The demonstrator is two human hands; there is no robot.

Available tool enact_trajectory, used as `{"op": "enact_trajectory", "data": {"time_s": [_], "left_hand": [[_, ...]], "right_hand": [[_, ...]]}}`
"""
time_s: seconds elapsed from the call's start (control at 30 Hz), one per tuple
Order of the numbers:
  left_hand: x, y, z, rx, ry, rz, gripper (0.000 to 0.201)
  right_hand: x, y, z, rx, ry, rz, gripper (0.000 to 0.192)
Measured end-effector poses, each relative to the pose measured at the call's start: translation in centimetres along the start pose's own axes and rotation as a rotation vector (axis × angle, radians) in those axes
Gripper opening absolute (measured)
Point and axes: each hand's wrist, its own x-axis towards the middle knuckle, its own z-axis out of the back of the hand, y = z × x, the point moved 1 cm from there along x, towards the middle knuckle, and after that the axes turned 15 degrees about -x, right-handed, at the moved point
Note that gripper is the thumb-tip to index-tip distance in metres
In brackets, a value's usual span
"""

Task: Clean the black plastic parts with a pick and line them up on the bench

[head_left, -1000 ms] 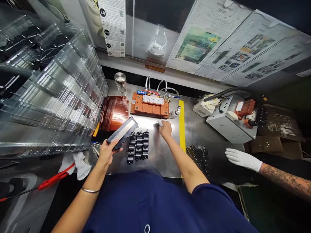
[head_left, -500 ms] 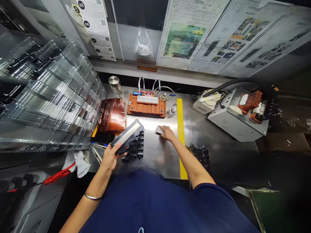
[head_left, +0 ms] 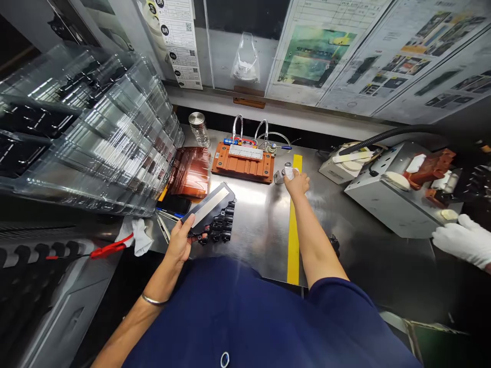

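My left hand [head_left: 181, 239] grips a long black plastic part [head_left: 211, 209] by its near end. The part is tilted, and a pale strip runs along its upper face. Below it, black pieces with rounded sections [head_left: 226, 225] show, partly covered. My right hand [head_left: 298, 185] reaches over the yellow tape [head_left: 293, 245], fingers pinched on a small white wad [head_left: 289, 173], perhaps cloth or paper. That wad is right by a small metal-topped bottle [head_left: 279, 177], which my hand partly hides.
An orange fixture [head_left: 241, 166] with hoses stands at the back, a lidded glass jar [head_left: 199, 130] beside it. Clear trays [head_left: 126, 138] are stacked at left. A grey machine [head_left: 387, 199] sits at right, near another person's white-gloved hand [head_left: 462, 240].
My right hand has moved right and away from me with the white wad, to the small bottle. My left hand keeps the black part. A white-gloved hand has appeared at right; the view has shifted.
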Motion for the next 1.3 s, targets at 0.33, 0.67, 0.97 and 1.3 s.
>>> {"op": "enact_trajectory", "data": {"time_s": [0.33, 0.67, 0.97, 1.3], "left_hand": [[-0.4, 0.2, 0.3, -0.089, -0.002, -0.082, 0.059], [0.1, 0.7, 0.5, -0.148, -0.074, -0.224, 0.049], [-0.4, 0.1, 0.5, -0.197, -0.087, -0.282, 0.045], [-1.5, -1.7, 2.3, -0.120, 0.010, -0.157, 0.048]], "right_hand": [[-3.9, 2.6, 4.7, 0.195, -0.027, 0.177, 0.058], [-23.6, 10.7, 1.9, 0.488, -0.175, 1.089, 0.046], [-23.9, 11.2, 2.6, 0.548, -0.173, 1.172, 0.049], [-10.0, 12.2, -3.0, 0.273, 0.239, 0.426, 0.059]]}}
